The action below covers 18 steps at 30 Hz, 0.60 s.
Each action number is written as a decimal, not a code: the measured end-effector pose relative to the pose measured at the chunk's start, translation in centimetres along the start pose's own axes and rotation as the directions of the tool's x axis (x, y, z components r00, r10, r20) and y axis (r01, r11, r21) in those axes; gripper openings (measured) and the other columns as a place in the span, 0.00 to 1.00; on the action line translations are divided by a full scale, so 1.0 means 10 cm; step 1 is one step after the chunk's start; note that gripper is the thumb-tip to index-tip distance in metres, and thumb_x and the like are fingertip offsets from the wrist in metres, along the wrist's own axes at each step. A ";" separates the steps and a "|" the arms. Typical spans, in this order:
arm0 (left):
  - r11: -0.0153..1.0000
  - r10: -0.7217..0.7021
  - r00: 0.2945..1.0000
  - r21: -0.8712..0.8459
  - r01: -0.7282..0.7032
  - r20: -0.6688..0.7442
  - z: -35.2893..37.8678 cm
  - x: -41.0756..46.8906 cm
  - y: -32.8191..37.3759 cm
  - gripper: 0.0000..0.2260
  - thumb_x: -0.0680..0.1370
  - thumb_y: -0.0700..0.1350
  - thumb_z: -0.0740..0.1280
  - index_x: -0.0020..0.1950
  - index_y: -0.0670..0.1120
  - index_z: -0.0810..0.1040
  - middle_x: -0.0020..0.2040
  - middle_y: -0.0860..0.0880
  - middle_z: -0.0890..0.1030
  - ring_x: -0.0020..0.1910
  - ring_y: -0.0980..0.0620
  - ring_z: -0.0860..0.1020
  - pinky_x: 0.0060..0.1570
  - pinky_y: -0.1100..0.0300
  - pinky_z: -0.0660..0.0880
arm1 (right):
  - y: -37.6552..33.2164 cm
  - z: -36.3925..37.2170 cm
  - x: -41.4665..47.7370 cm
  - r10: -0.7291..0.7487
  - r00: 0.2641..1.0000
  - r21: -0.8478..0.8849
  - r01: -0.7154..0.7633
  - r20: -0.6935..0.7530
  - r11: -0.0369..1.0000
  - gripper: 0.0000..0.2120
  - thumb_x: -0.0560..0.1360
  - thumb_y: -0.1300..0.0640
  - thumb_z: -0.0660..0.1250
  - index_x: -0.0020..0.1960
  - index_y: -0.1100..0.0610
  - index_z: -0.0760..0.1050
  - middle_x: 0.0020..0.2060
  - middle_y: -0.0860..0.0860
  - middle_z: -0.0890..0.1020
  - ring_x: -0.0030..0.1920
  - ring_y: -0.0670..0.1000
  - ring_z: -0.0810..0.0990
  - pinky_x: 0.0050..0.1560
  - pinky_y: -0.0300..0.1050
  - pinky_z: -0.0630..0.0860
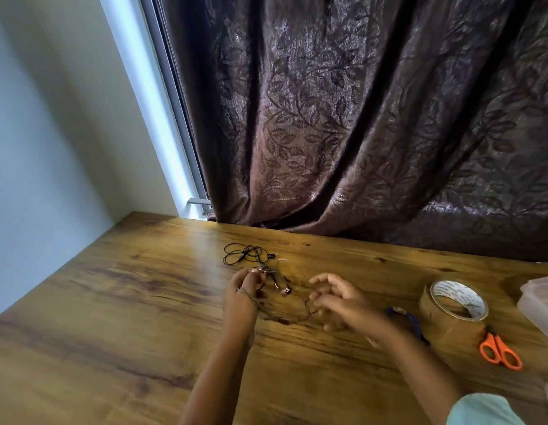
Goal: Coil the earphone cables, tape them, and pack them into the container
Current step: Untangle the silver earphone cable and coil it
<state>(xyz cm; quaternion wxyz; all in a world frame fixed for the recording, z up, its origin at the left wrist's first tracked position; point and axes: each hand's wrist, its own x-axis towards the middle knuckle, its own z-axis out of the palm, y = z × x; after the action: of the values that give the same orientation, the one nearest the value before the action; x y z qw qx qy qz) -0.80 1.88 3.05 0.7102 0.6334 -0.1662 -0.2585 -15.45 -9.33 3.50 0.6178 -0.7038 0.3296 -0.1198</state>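
Above the wooden table, the left hand pinches the earphone cable wrapped round it, while the grip of the blurred right hand cannot be determined.

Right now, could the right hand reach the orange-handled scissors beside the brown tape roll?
Probably yes: bare table runs from the right hand to the scissors, nearer than the tape roll. But it seems busy pinching the dark earphone cable.

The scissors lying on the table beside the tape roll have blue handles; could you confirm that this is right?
Not quite: the handles are orange, not blue. The head view shows the scissors lying on the table beside the tape roll, as you said.
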 end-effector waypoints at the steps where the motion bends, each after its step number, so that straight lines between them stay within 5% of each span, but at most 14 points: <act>1: 1.000 -0.014 0.999 0.006 0.014 0.051 0.03 -0.04 0.02 0.08 0.80 0.43 0.61 0.43 0.45 0.78 0.40 0.46 0.79 0.38 0.49 0.75 0.36 0.59 0.71 | -0.02 0.02 0.01 -0.037 0.999 -0.081 0.037 -0.002 0.996 0.14 0.77 0.61 0.65 0.59 0.46 0.73 0.55 0.47 0.78 0.51 0.45 0.79 0.45 0.42 0.79; 5: 0.995 -0.082 0.985 0.076 0.071 0.151 0.11 -0.09 -0.02 0.09 0.76 0.47 0.68 0.51 0.42 0.78 0.47 0.41 0.81 0.43 0.46 0.79 0.38 0.58 0.76 | -0.15 0.13 -0.01 -0.170 0.975 -0.117 0.187 0.140 0.975 0.32 0.72 0.60 0.70 0.69 0.37 0.62 0.60 0.42 0.69 0.60 0.42 0.70 0.53 0.37 0.72; 7: 0.992 -0.115 0.981 0.061 0.106 0.156 0.10 -0.10 -0.01 0.12 0.74 0.47 0.70 0.53 0.41 0.78 0.48 0.40 0.81 0.43 0.47 0.79 0.34 0.60 0.77 | -0.20 0.16 0.01 -0.158 0.975 -0.076 0.171 0.154 0.982 0.29 0.72 0.55 0.72 0.68 0.38 0.66 0.59 0.41 0.70 0.59 0.43 0.72 0.53 0.37 0.74; 9: 0.995 -0.087 0.977 0.059 0.077 0.197 0.09 -0.11 0.03 0.05 0.75 0.45 0.69 0.43 0.44 0.81 0.42 0.42 0.80 0.40 0.47 0.79 0.34 0.60 0.77 | -0.20 0.17 0.06 -0.182 0.982 -0.075 0.185 0.046 0.980 0.18 0.71 0.49 0.72 0.60 0.41 0.74 0.56 0.43 0.77 0.55 0.44 0.76 0.54 0.42 0.78; 11: 0.996 -0.052 0.968 0.088 0.031 0.244 0.09 -0.12 0.04 0.10 0.75 0.44 0.69 0.33 0.49 0.81 0.38 0.44 0.79 0.40 0.46 0.77 0.40 0.55 0.76 | -0.17 0.18 0.11 -0.233 0.969 -0.157 0.219 -0.078 0.963 0.10 0.71 0.51 0.73 0.50 0.43 0.78 0.49 0.44 0.82 0.50 0.46 0.80 0.53 0.44 0.80; 15: 0.992 -0.044 0.964 0.128 0.010 0.264 0.09 -0.15 0.04 0.12 0.75 0.45 0.69 0.31 0.51 0.82 0.36 0.44 0.80 0.37 0.48 0.78 0.40 0.55 0.75 | -0.15 0.21 0.10 -0.317 0.946 -0.226 0.294 -0.073 0.929 0.11 0.74 0.59 0.71 0.47 0.41 0.79 0.44 0.46 0.83 0.43 0.45 0.82 0.42 0.38 0.80; 18: 0.984 -0.008 0.965 0.171 -0.039 0.263 0.06 -0.12 0.02 0.08 0.73 0.48 0.70 0.34 0.51 0.82 0.36 0.42 0.80 0.37 0.44 0.77 0.37 0.55 0.74 | -0.14 0.19 0.09 -0.345 0.935 -0.260 0.314 -0.082 0.913 0.15 0.74 0.62 0.69 0.45 0.41 0.79 0.43 0.43 0.83 0.44 0.40 0.81 0.44 0.32 0.78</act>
<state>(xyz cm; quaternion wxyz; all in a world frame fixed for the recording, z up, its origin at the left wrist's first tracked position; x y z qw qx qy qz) -2.11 2.07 3.46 0.6255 0.6520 -0.2860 -0.3191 -13.28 -8.37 4.28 0.4759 -0.8105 0.2565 -0.2257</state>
